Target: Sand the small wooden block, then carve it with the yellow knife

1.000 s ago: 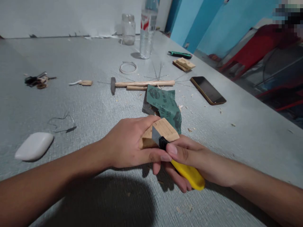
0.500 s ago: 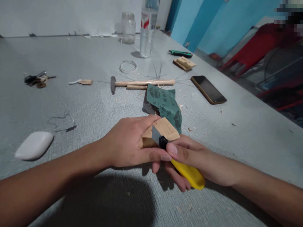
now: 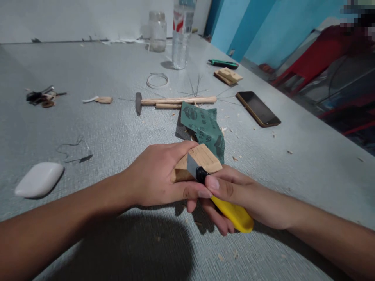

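Note:
A light wooden block (image 3: pixel 206 158) is gripped by my left hand (image 3: pixel 161 175), its thumb along the near side and fingers over the far side. My right hand (image 3: pixel 240 191) is closed round a yellow-handled knife (image 3: pixel 234 212) with a black collar. The knife's blade lies against the block's near face, and my left thumb tip touches the knife near its collar. Just beyond the block lies green printed sandpaper (image 3: pixel 205 125), partly over a dark piece.
Beyond the hands lie a hammer (image 3: pixel 178 100), a wire coil (image 3: pixel 157 80), a phone (image 3: pixel 258 109), wood pieces (image 3: pixel 228 75) and a green cutter (image 3: pixel 223 64). A bottle (image 3: pixel 180 43) and jar (image 3: pixel 157 33) stand behind. At left are a white object (image 3: pixel 39 179) and keys (image 3: pixel 43 96).
The view has shifted slightly, so the table items at left appear a little further left. Both hands keep their hold on the block and the knife, almost unmoved.

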A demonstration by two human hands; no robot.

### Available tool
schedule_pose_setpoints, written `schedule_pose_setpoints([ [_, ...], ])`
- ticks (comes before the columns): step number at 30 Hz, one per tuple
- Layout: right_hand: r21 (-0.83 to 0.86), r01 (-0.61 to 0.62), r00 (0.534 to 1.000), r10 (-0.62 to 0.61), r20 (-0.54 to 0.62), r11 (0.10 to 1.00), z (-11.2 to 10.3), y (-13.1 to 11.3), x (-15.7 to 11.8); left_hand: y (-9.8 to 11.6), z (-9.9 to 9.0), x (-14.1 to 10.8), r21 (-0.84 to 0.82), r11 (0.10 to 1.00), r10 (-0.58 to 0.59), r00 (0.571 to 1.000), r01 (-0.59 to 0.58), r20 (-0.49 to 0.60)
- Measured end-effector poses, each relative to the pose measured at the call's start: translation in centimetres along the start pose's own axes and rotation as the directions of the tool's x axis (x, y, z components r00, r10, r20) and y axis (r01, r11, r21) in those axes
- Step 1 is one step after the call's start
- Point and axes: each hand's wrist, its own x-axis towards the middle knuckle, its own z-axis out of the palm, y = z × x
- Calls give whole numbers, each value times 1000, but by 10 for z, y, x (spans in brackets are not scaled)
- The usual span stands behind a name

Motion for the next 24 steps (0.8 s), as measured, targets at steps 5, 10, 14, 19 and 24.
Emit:
schedule_pose_setpoints([
  [5,-3,-6,1000,6,-15,1000,1,-1,-1,-4,2,-1,-19,1000,7,1000,-7,0],
  [10,-16,-5,1000,5,-13,1000,1,-2,-1,-4,2,-1,-6,1000,11,1000,-12,-11],
  [14,-29,-19,1000,19,10,999,-1,-2,0,-3,2,-1,-16,1000,6,1000,-6,-16],
  [19,-40,-26,1000,26,16,999,-2,-2,0,-4,2,0,-12,1000,10,1000,-11,-14],
  [24,-33,-23,1000,23,-2,999,1,-2,0,-4,2,0,-1,1000,16,1000,-16,-13],
])
